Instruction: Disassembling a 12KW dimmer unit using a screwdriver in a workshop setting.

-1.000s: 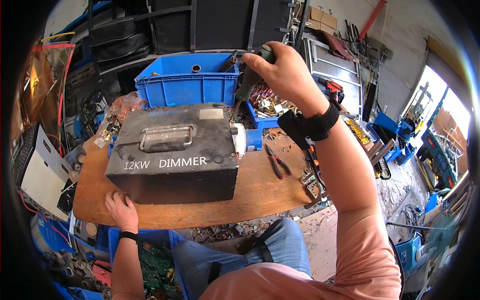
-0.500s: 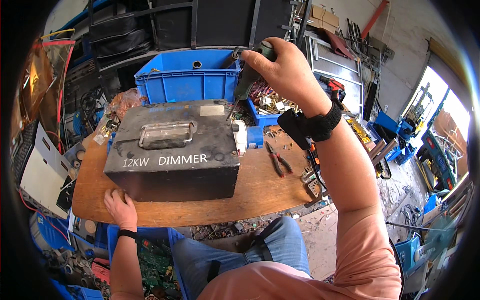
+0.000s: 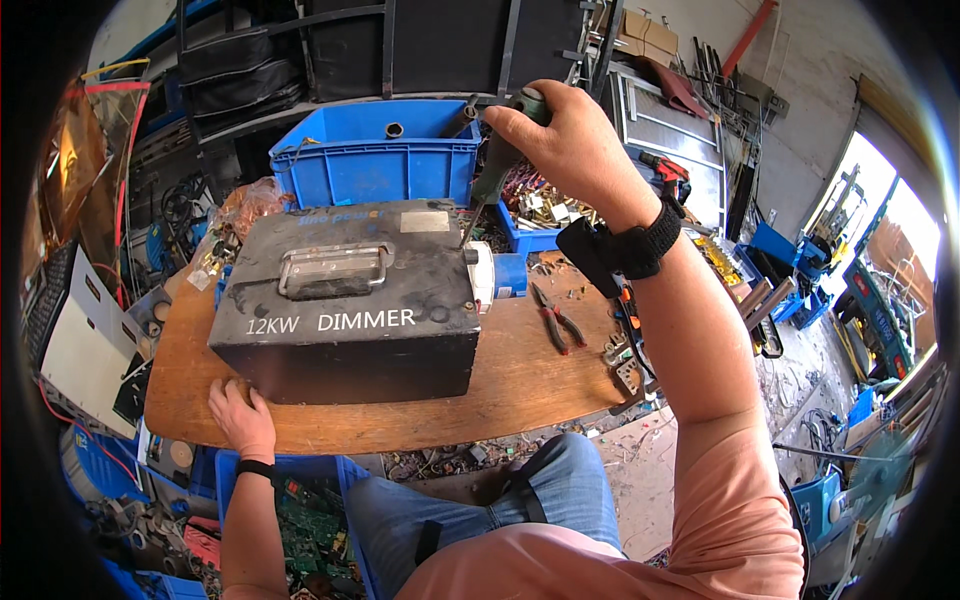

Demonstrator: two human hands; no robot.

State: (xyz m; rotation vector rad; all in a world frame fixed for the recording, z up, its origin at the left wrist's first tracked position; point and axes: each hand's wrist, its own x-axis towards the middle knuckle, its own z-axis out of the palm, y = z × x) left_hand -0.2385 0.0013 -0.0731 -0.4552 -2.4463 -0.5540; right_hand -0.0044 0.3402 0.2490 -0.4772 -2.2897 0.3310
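A black metal box (image 3: 345, 335) with a folding handle (image 3: 333, 272) on its top panel lies on the wooden table (image 3: 540, 370). Above its far right corner, my right hand (image 3: 575, 135) is closed around a thick, dark green electric screwdriver (image 3: 492, 180). The thin bit slants down to the right edge of the box's top; whether it sits in a screw is too small to tell. My left hand (image 3: 243, 415) rests on the table's front edge by the box's near left corner, fingers apart and holding nothing. A blue and white round connector (image 3: 497, 276) projects from the box's right side.
Red-handled pliers (image 3: 557, 320) lie right of the box among small metal bits. Behind it stands a large blue crate (image 3: 375, 170), beside a smaller blue bin (image 3: 535, 240) of brass-coloured parts. A blue bin (image 3: 345, 465) of green circuit boards stands below the table edge near my left forearm.
My right hand has come down slightly, and the screwdriver's bit has shifted a little to the right along the box's edge. The left hand and the box stay where they were.
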